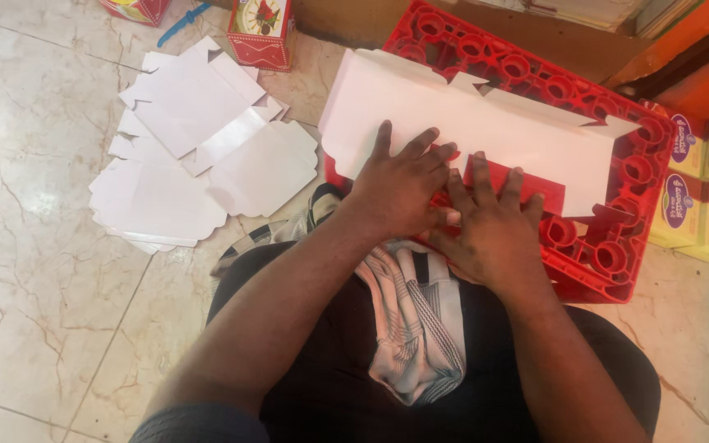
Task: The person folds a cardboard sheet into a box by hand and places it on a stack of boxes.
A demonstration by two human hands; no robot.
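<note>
Far left: pale marble floor [26, 246], veined, glossy. On it, a loose pile of flat die-cut cardboard blanks [198, 156], white side up, scalloped flaps overlapping, well apart from the hands. Behind the pile, at the top edge, a small folded red carton [261, 33] with a printed face, upright; beside it a blue strip [182, 23].

Centre: left hand [400, 184] flat on a white cardboard blank [469, 123], palm down, fingers spread and pressing, clamped on nothing. The blank opened out across a red plastic crate [617, 246] turned bottom up and serving as a bench; one long flap folded over, showing its red printed side under the fingertips. Below the hands, a striped cloth [412, 328] draped over the lap.

Right of centre: right hand [494, 226] just beside the left, thumbs almost touching, fingers apart and laid along the red flap, pressing the crease flat.

Handling, as a judgement: thin board, light, stiff across panels yet ready to bend at scored lines; smooth white face likely slippery; easily creased or torn at the notched tabs. Best taken by the panel edges or pinched along a score, never by the tabs.

Far right: a row of yellow cartons [699, 189] with purple oval labels, standing on the floor beside the crate.
</note>
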